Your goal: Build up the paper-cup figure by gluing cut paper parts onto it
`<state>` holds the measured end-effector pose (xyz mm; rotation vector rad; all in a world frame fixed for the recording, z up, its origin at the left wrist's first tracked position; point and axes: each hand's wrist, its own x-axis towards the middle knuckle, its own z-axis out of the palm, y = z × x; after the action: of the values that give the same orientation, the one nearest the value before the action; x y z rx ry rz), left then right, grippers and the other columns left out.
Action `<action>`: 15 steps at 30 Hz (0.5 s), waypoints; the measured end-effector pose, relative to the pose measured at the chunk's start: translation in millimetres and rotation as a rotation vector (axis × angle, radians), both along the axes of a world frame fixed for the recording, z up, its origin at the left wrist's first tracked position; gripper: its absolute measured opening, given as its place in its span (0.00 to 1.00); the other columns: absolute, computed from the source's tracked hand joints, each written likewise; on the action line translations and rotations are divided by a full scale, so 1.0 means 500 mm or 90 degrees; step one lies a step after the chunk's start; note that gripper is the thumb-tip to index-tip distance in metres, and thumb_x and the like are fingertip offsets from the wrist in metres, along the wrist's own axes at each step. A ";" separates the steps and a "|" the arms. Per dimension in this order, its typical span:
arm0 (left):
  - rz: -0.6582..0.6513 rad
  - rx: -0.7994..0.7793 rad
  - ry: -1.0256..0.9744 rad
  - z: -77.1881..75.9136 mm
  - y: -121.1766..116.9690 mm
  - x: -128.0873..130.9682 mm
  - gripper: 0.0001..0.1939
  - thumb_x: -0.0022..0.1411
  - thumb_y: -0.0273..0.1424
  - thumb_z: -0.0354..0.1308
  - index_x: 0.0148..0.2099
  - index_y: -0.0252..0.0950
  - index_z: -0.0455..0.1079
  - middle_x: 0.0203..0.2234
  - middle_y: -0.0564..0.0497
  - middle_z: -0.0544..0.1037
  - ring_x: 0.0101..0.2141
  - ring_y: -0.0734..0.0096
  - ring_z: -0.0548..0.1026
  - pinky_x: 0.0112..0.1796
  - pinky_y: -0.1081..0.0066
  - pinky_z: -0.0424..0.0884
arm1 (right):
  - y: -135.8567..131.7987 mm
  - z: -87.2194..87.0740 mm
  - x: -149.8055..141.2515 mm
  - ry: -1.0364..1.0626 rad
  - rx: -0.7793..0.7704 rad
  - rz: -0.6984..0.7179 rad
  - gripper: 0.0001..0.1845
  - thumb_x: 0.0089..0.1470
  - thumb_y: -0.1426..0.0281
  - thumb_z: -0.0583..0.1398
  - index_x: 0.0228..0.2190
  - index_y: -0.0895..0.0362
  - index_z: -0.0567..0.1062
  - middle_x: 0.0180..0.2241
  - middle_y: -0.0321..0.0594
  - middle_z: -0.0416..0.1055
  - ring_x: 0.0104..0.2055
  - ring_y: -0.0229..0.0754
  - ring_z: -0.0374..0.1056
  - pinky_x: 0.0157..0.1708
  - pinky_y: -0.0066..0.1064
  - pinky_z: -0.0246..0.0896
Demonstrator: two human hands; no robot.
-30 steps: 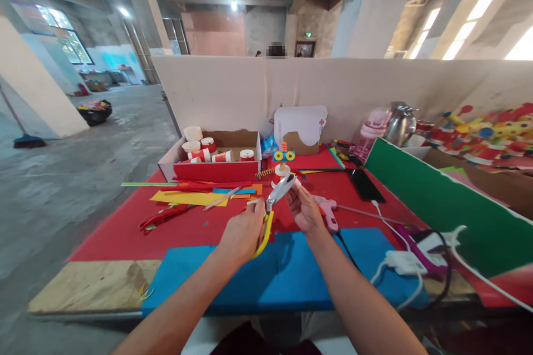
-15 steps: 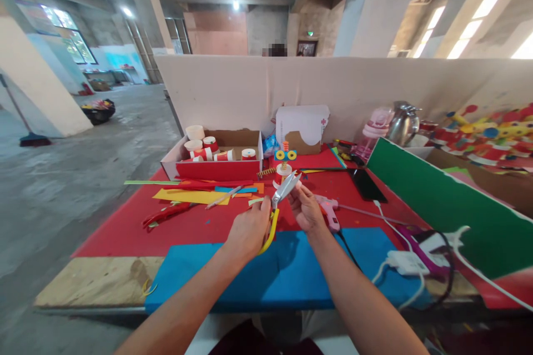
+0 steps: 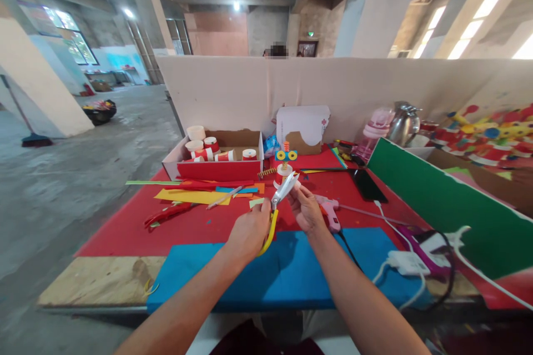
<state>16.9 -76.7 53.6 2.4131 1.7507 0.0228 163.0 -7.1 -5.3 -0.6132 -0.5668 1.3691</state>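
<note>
My left hand (image 3: 249, 228) is closed around the yellow handles of a pair of scissors (image 3: 285, 187), whose silver blades point up and to the right. Fingers of my right hand (image 3: 307, 208) are pinched together just beside the blade tips; whatever they hold is too small and hidden to make out. Behind the blades stands a paper cup figure (image 3: 286, 156) with a gold spring neck, a blue strip with two yellow ring eyes and an orange spring on top. A loose gold spring (image 3: 266, 173) lies left of it. The pink glue gun (image 3: 331, 211) rests right of my right hand.
A box (image 3: 220, 170) of paper cups stands at the back left. Yellow paper strips (image 3: 183, 196) and red-handled pliers (image 3: 169, 214) lie at left. On the right are a phone (image 3: 367, 184), a green-sided box (image 3: 441, 211), a steel jug (image 3: 403, 123), chargers and cables.
The scissors and my left hand shifted slightly right, then stayed nearly still. The blades are a little closer together now. My right hand keeps its pinch, and the view has turned slightly.
</note>
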 end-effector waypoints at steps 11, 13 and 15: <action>0.001 -0.047 -0.027 0.005 -0.008 -0.006 0.15 0.66 0.26 0.40 0.54 0.33 0.52 0.39 0.41 0.75 0.37 0.60 0.78 0.34 0.67 0.71 | -0.006 0.004 -0.009 -0.054 0.036 -0.018 0.12 0.33 0.70 0.72 0.26 0.54 0.80 0.30 0.35 0.80 0.35 0.40 0.75 0.41 0.30 0.71; 0.003 -0.055 -0.032 0.004 -0.010 -0.007 0.13 0.66 0.26 0.40 0.53 0.34 0.53 0.39 0.42 0.75 0.37 0.61 0.78 0.34 0.68 0.71 | -0.007 0.005 -0.011 -0.064 0.044 -0.030 0.12 0.33 0.70 0.72 0.26 0.54 0.80 0.31 0.35 0.80 0.36 0.41 0.75 0.41 0.31 0.70; 0.002 -0.058 -0.045 0.001 -0.011 -0.009 0.13 0.66 0.26 0.41 0.52 0.34 0.53 0.38 0.42 0.75 0.37 0.60 0.78 0.33 0.68 0.70 | -0.008 0.007 -0.012 -0.078 0.055 -0.046 0.13 0.33 0.69 0.72 0.27 0.54 0.80 0.30 0.35 0.80 0.36 0.42 0.75 0.42 0.32 0.70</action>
<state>12.6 -82.2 54.3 2.3168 1.6877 0.0290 157.1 -11.0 -1.7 -0.6435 -0.6926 1.2391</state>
